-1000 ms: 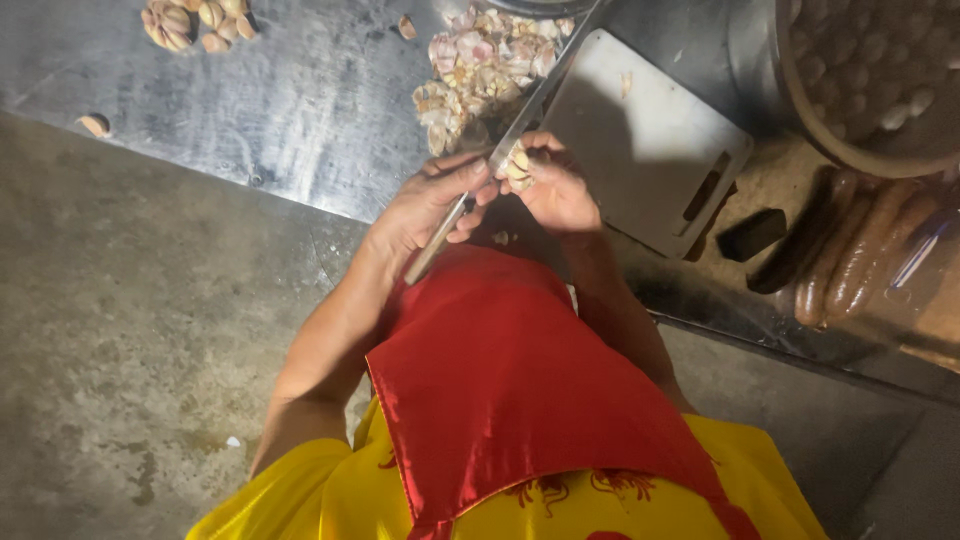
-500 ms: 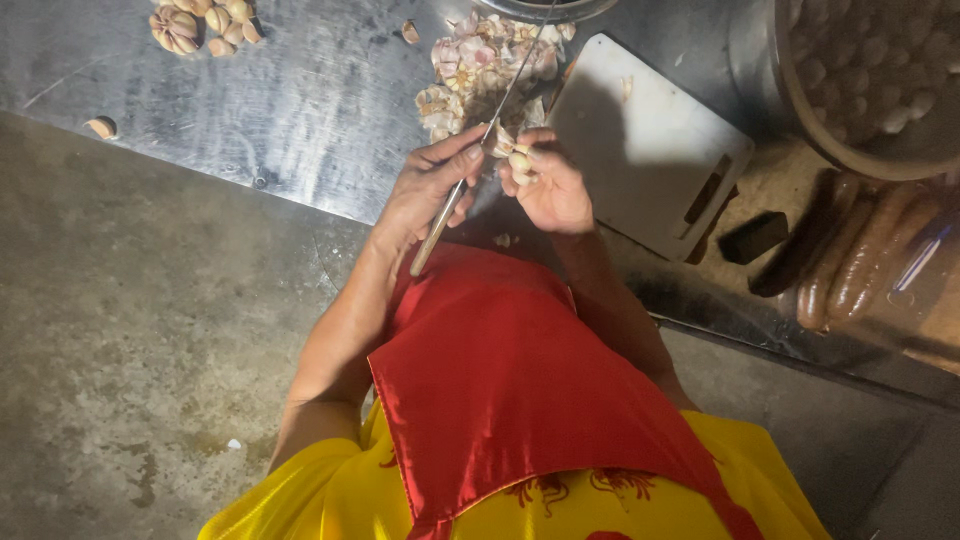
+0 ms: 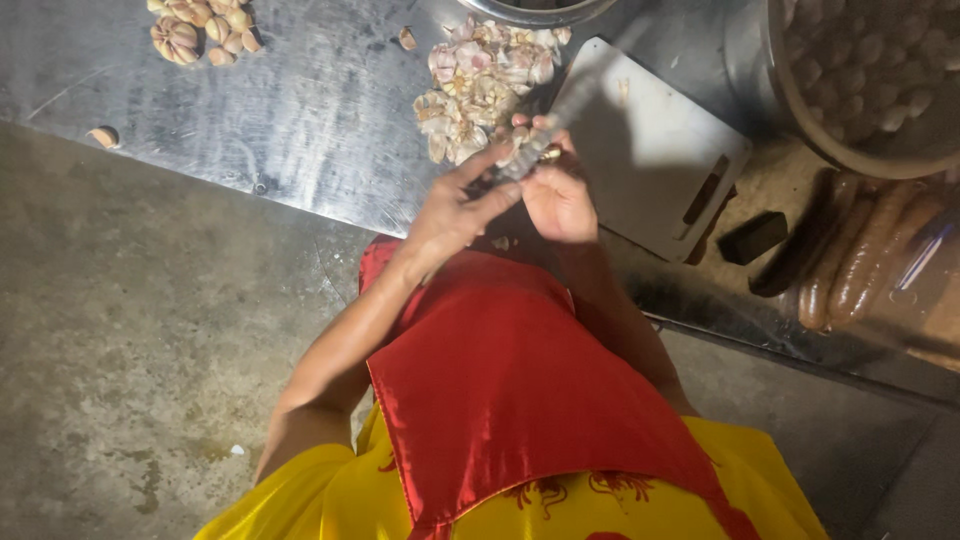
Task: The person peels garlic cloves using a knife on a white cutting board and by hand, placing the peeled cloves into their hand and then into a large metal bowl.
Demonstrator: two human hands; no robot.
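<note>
My left hand (image 3: 455, 212) grips a knife (image 3: 548, 128), whose blurred blade points up and to the right across my other hand. My right hand (image 3: 562, 200) pinches a small garlic clove (image 3: 543, 152) at its fingertips, right against the blade. Both hands hover over the near edge of a steel table (image 3: 270, 110), above my red apron. Just beyond them lies a pile of garlic cloves and papery skins (image 3: 480, 75).
A white cutting board (image 3: 655, 150) lies right of the hands. More garlic bulbs (image 3: 195, 30) sit far left, with one loose clove (image 3: 105, 136). At right are a big bowl of peeled cloves (image 3: 870, 70), a dark block (image 3: 752, 238) and sausages (image 3: 860, 262).
Both hands have shifted slightly up toward the garlic pile. The knife has swung, so its blade now lies across the clove in my right hand.
</note>
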